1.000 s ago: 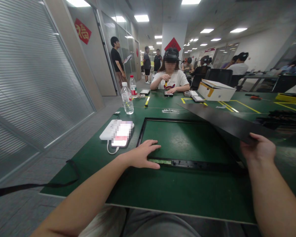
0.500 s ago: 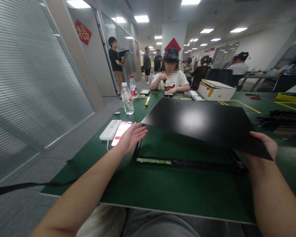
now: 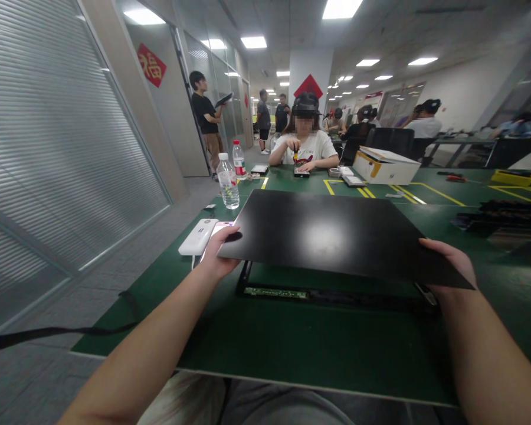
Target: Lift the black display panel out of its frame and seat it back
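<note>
A thin, glossy black panel (image 3: 318,230) is held up above the table, tilted, with a ceiling light reflected in it. My left hand (image 3: 219,254) grips its left edge, thumb on top and fingers underneath. At the opposite side my right hand (image 3: 454,265) holds the right edge the same way. Below the panel a black rectangular frame (image 3: 358,300) lies on the green table (image 3: 318,348). A green circuit board strip (image 3: 277,293) runs along the frame's near side. The panel hides most of the frame's far part.
A white power bank (image 3: 197,237) and a partly covered phone (image 3: 223,225) lie beside my left hand. Two water bottles (image 3: 228,183) stand behind them. Across the table sits a person (image 3: 305,141) holding a screwdriver. A white box (image 3: 387,167) and stacked dark parts (image 3: 504,215) are to the right.
My left hand, open and beside the panel before, has closed on its left edge. The panel's left side has come lower and nearer; my right hand still holds its side.
</note>
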`<state>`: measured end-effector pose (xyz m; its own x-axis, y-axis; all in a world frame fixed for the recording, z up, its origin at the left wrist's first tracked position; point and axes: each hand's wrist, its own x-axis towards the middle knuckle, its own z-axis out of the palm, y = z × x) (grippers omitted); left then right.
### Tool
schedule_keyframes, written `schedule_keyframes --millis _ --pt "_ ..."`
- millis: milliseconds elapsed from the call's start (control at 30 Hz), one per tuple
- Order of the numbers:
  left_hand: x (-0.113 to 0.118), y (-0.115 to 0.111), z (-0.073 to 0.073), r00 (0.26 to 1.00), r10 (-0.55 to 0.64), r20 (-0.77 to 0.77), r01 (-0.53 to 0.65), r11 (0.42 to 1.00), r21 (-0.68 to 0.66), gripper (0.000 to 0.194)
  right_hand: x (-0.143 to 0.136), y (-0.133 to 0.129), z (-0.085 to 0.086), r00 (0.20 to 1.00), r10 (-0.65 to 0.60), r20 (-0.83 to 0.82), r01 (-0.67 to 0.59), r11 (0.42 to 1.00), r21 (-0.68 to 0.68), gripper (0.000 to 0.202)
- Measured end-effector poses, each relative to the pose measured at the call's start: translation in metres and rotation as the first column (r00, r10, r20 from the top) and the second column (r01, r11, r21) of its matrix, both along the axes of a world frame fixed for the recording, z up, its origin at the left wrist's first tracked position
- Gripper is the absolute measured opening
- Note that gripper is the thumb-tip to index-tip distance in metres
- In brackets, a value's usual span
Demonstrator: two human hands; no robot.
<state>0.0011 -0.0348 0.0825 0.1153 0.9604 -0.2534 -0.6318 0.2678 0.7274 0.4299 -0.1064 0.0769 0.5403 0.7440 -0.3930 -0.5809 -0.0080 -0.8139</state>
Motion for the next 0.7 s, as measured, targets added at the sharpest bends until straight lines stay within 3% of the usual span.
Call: schedule_keyframes --millis 133,233,300,433,700 --pt "0.002 -0.004 0.010 0.995 0.081 0.062 -0.082 0.997 0.009 0.011 -0.001 0.000 -0.006 0.983 0.178 0.045 -0.174 0.982 -0.072 0.027" --pt "0.004 -0.005 0.014 0.989 0.135 0.057 -0.135 0.991 0.005 0.011 0.001 -0.001 -0.012 0.926 0.367 0.087 -0.357 0.927 -0.112 0.035" --pt "0.005 -0.005 0.015 0.984 0.177 0.026 -0.176 0.984 -0.014 0.012 0.003 0.000 -0.016 0.891 0.434 0.133 -0.412 0.897 -0.160 0.034" --pt "0.007 -0.004 0.012 0.983 0.183 -0.022 -0.183 0.983 -0.017 0.016 0.012 0.006 -0.025 0.858 0.425 0.289 -0.365 0.900 -0.239 0.029" --pt "0.005 -0.001 -0.003 0.989 0.084 -0.121 -0.074 0.994 0.080 0.026 0.019 0.015 -0.035 0.843 0.310 0.440 -0.206 0.941 -0.268 0.048"
